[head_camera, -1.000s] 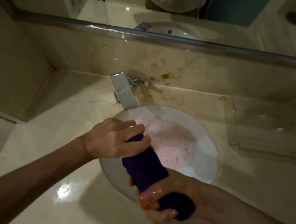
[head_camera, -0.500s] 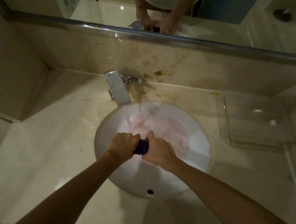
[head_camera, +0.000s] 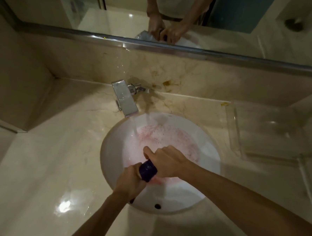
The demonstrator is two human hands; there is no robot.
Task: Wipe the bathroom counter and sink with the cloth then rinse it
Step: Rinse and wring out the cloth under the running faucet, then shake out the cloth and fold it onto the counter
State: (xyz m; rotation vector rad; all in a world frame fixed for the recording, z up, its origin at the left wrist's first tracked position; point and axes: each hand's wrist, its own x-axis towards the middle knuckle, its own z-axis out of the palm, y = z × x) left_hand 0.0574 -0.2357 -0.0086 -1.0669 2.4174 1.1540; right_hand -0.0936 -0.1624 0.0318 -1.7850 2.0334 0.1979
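Note:
A dark purple cloth (head_camera: 148,170) is twisted into a tight roll over the white round sink (head_camera: 111,151). My left hand (head_camera: 129,182) grips its near end and my right hand (head_camera: 165,162) grips its far end; only a short stretch of cloth shows between them. Pinkish foamy water (head_camera: 168,138) fills the basin. The chrome faucet (head_camera: 124,99) pours a stream into the sink, just behind my hands. The beige marble counter (head_camera: 57,157) surrounds the sink.
A clear plastic tray (head_camera: 264,131) sits on the counter at the right. The mirror (head_camera: 176,15) above the backsplash reflects my hands. A side wall closes the counter at the left. The overflow hole (head_camera: 157,206) is at the sink's near rim.
My hands moved forward from the sink's near edge to over the basin and came close together on the cloth. Less cloth shows now, twisted tighter between them.

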